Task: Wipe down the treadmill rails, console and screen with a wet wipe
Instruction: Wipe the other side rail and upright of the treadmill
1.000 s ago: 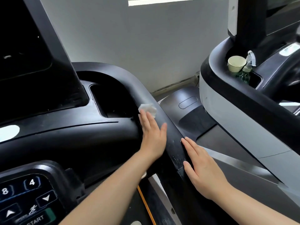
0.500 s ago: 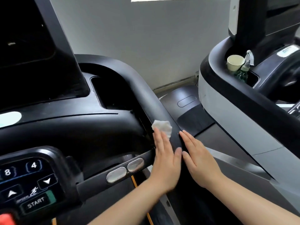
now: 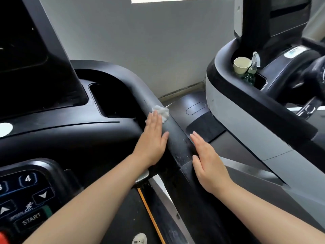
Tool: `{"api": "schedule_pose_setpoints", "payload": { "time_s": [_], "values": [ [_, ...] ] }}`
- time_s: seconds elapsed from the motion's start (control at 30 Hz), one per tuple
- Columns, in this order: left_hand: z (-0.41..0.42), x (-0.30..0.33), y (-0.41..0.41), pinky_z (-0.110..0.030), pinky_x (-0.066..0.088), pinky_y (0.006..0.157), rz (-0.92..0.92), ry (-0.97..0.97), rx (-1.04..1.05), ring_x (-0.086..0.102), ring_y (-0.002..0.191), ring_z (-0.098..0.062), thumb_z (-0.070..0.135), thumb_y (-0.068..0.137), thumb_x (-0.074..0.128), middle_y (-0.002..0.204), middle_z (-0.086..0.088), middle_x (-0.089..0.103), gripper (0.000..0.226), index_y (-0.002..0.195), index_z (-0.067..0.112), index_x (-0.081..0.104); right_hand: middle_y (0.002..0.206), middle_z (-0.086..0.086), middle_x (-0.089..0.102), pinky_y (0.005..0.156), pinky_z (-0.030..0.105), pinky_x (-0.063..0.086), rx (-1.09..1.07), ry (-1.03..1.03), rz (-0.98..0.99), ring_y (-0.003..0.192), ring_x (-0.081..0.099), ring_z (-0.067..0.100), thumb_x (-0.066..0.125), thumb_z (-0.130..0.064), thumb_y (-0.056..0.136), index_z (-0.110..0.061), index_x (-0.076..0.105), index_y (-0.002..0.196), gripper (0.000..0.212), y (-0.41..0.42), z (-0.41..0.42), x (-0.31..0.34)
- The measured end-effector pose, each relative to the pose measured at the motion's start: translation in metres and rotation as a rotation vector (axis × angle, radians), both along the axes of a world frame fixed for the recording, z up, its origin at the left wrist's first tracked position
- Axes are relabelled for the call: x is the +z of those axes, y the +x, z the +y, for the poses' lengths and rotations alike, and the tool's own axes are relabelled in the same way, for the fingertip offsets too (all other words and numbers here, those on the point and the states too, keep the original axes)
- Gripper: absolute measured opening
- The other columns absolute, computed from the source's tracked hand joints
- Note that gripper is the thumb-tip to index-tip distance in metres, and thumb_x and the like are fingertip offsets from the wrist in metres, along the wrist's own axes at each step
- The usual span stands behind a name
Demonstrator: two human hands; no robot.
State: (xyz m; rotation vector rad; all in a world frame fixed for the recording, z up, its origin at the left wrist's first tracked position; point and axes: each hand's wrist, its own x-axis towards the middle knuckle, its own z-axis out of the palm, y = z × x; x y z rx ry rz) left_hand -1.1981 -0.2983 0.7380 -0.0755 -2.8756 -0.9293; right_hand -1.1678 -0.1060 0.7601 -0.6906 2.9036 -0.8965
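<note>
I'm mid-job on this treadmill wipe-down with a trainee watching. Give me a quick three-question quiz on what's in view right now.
1. True or false: the wet wipe is pressed onto the right side rail under the fingers of the left hand.
2. What is the right hand doing? A) pinching the wipe B) lying flat on the rail's outer side, holding nothing C) pressing the START button
3. Fill in: on the neighbouring treadmill, a spray bottle stands beside a paper ____.

Key: 1 true; 2 B; 3 cup.
</note>
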Motion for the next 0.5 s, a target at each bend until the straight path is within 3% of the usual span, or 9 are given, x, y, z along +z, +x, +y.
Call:
{"api": "schedule_pose_setpoints", "payload": {
  "time_s": [0.13,0.2,0.37,0.5],
  "values": [
    [0.029,-0.001,0.042,-0.011,-0.022,0.104,0.071,-0.003,-0.125,-0.017,0.140,-0.018,0.049,0.088,0.010,0.146,-0.003,-0.017,0.077,0.146,-0.001,0.004,0.146,-0.001,0.031,0.112,0.010,0.014,-0.012,-0.084,0.194,0.134,0.030,0.013,0.032,-0.019,0.086,-0.003,0.041,0.140,0.057,-0.001,0.001,-0.001],
    [0.044,-0.004,0.063,-0.011,-0.021,0.105,0.060,0.017,-0.142,-0.018,0.139,-0.016,0.051,0.081,0.006,0.145,0.000,-0.017,0.082,0.146,0.001,0.004,0.140,0.007,0.043,0.111,0.018,0.025,0.063,-0.103,0.266,0.129,0.038,0.017,0.034,-0.009,0.084,0.002,0.048,0.133,0.052,0.003,0.002,0.002],
    [0.073,0.003,0.090,-0.030,0.003,0.119,0.035,0.149,-0.221,0.002,0.146,-0.020,0.017,0.089,0.033,0.156,-0.010,0.012,0.062,0.147,0.002,0.020,0.112,0.014,0.068,0.088,0.027,0.049,0.254,0.001,0.264,0.099,0.063,0.024,0.034,-0.005,0.084,0.001,0.065,0.115,0.044,0.012,0.001,0.009],
    [0.071,0.016,0.099,-0.015,0.008,0.115,0.035,0.302,-0.165,0.014,0.143,-0.012,-0.006,0.085,0.043,0.151,-0.002,0.023,0.059,0.143,0.002,0.032,0.124,0.016,0.061,0.094,0.026,0.045,0.290,0.132,0.211,0.109,0.057,0.024,0.033,-0.010,0.079,0.002,0.056,0.126,0.054,0.020,0.009,0.009]
  ]
}}
